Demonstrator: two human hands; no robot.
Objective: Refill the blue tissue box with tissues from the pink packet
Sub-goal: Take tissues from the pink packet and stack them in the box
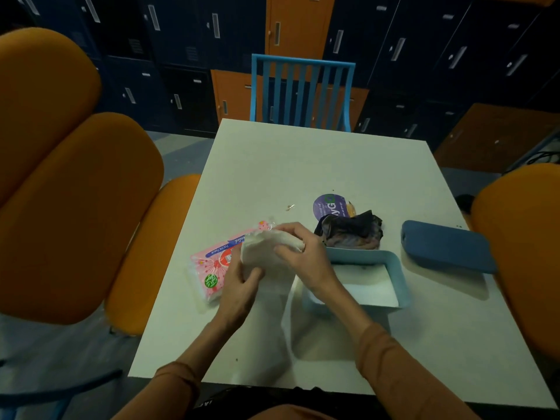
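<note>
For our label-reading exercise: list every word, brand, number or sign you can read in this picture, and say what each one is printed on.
"Facial Tissue": on the blue band of the pink packet, seen at a slant.
"yGO": large letters on the round purple item, partly covered by the dark cloth; its small print is too blurred to read.
Green round sticker on the packet: script too small to read.
Red logo on the packet: hidden by the tissues.

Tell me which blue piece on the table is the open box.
The light blue tissue box beside the right hand: it shows an open interior. The darker blue lid to its right lies closed-side up.
</note>
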